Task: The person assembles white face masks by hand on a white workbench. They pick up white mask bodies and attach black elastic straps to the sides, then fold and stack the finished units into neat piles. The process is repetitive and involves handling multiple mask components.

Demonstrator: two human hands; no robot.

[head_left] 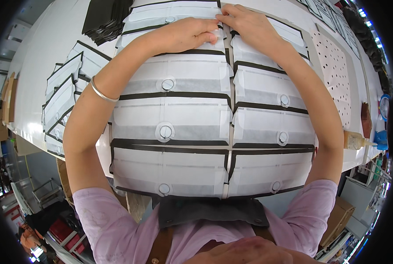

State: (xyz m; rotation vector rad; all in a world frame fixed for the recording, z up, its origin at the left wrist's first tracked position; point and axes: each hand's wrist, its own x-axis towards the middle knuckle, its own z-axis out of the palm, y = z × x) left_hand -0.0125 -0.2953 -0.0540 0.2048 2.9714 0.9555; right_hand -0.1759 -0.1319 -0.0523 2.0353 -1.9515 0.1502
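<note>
White fabric-like panels with black edges lie in two columns, each carrying a round silvery disc under a clear patch. My left hand (190, 35) reaches over the left column, its thumb and fingers closed at the right edge of a far panel (174, 12). Meeting it at that same edge, my right hand (251, 28) has its fingers bent and pressed together near the gap between the columns. The fingertips cover what lies exactly between them. Close to my body, a left-column panel (192, 169) and a right-column panel (253, 169) lie flat.
At the far left stands a stack of black pieces (106, 20). More black-edged panels (64, 99) overlap on the table's left side. Right of my right arm are a perforated white sheet (335, 66), a nozzle bottle (355, 140) of yellowish liquid and a blue item (381, 140).
</note>
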